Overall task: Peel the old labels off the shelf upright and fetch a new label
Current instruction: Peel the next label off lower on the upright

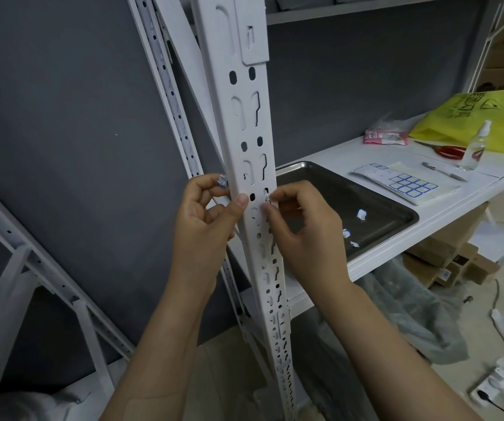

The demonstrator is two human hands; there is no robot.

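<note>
Two hands meet at the upright (244, 132): left hand (205, 217) braces it, clutching a crumpled scrap (222, 181); right hand (304, 229) pinches the old label (265, 198) by a slot. Yanked, it could tear. Fresh label sheet (408, 185) lies on the shelf (335, 150).

Dim, even indoor light; soft shadows; wide-angle bending at edges.

Storeroom, by the look: white slotted steel shelf upright (244, 141) and shelf board (329, 153) against a plain grey wall (62, 117), brown cardboard boxes (445, 256) stacked on the floor (469, 372) beneath, crumpled plastic sheeting (411, 323) and a power strip (492, 385) alongside.
</note>
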